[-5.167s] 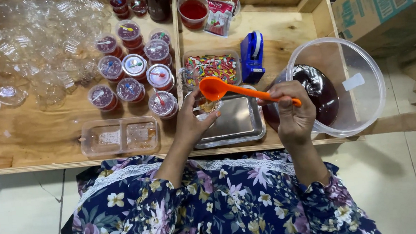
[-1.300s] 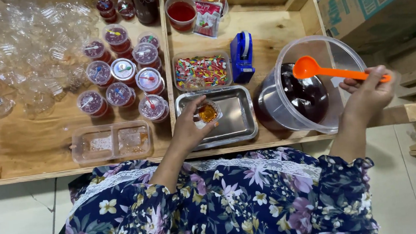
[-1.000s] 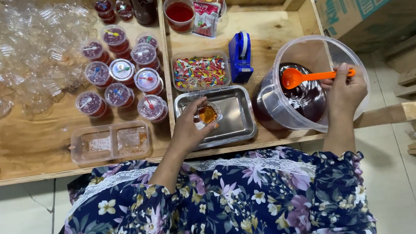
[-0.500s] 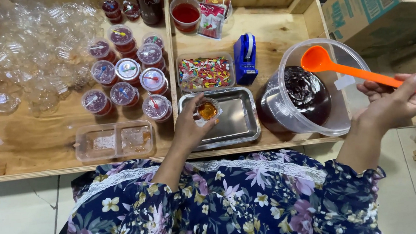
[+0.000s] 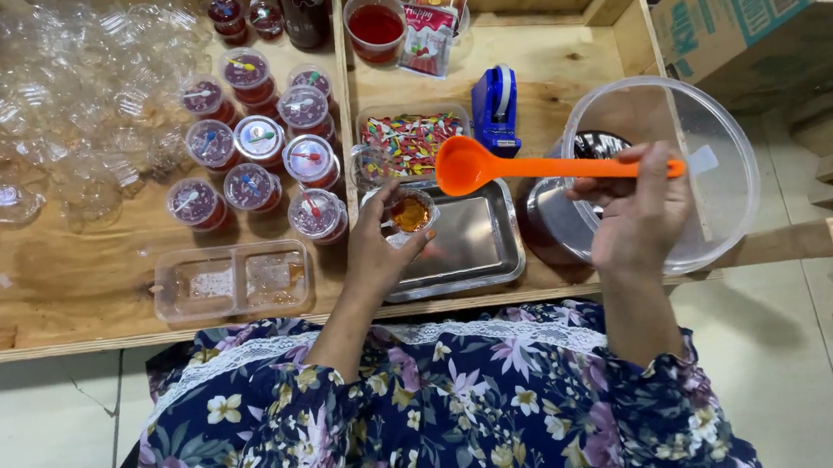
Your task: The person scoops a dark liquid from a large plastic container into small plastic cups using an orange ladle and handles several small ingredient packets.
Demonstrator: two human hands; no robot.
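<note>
Right hand (image 5: 635, 210) grips orange ladle (image 5: 466, 166), now swung over small cup (image 5: 407, 212).

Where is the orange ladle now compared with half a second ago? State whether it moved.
Yes. The orange ladle has swung left, off the big clear tub, and its bowl now hangs beside the small cup over the steel tray.

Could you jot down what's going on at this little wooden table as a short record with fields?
Left hand: holds a small clear cup with orange filling over the metal tray
Right hand: holds an orange ladle, its bowl next to the cup
Right side: big clear tub of dark liquid
Left side: filled lidded cups, empty clear cups
Behind tray: box of coloured sweets
</note>
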